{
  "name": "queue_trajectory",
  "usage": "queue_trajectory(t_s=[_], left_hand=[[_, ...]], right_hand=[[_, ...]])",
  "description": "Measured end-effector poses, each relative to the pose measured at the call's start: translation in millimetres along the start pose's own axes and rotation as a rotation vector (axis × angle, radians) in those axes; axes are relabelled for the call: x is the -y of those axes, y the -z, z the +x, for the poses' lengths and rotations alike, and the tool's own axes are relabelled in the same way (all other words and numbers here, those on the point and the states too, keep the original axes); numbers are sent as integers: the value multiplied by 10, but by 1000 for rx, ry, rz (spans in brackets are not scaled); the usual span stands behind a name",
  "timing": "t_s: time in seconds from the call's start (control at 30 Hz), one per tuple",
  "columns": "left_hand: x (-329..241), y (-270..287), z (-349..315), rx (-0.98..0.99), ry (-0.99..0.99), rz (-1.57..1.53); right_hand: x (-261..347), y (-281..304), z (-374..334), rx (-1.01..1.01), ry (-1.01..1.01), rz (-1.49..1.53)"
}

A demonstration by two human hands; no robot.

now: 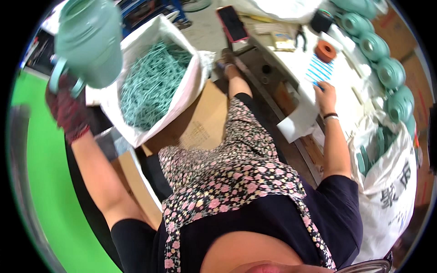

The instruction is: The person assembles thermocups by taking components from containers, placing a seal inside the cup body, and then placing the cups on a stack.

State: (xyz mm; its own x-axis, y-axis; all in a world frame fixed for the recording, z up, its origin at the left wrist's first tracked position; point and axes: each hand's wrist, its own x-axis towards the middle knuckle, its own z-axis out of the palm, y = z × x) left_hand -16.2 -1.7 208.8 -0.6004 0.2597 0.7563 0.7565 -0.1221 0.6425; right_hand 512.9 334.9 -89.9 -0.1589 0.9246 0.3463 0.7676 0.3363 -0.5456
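Note:
My left hand (68, 107), in a dark red and black glove, grips a pale green plastic jug (91, 50) by its handle side. The jug is raised at the upper left, next to a white bag. On the white worktop to the right, my bare right hand (326, 96) has its fingers closed at the lower edge of a blue-and-white striped sheet (320, 69). Something small and blue shows at those fingertips, too small to name. Just beyond the sheet stands a reddish-brown roll of tape (325, 51).
An open white bag (191, 82) full of thin green plastic strips (152, 86) stands in front. Several green jugs (390, 73) line the worktop's right side. A white sack (387, 191) with green pieces sits at right. A phone (232, 23) and pliers (301, 37) lie farther off.

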Motion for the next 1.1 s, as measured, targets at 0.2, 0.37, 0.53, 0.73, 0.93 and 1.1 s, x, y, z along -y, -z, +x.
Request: queue_trajectory(t_s=[0.2,0.37,0.53,0.73,0.93,1.1], left_hand=[[-372,-140,-341,599,-842,329],[-678,-915,-1777,1278,-1256,726],[-995,-1275,-2228,1670,-1272,576],[-1074,-1284,-2311,1634,-1267,646],[-1012,-1228,-2182,1389,-1359,523],[-1013,-1364,-2169,1663,-995,313]], right_hand=[[230,189,-49,-53,250,-61],[1770,358,-20,85,372,665],[2910,553,-78,650,477,1194],[3145,289,-173,719,645,956],[3169,227,-237,552,670,805],[3265,108,-342,298,706,582]])
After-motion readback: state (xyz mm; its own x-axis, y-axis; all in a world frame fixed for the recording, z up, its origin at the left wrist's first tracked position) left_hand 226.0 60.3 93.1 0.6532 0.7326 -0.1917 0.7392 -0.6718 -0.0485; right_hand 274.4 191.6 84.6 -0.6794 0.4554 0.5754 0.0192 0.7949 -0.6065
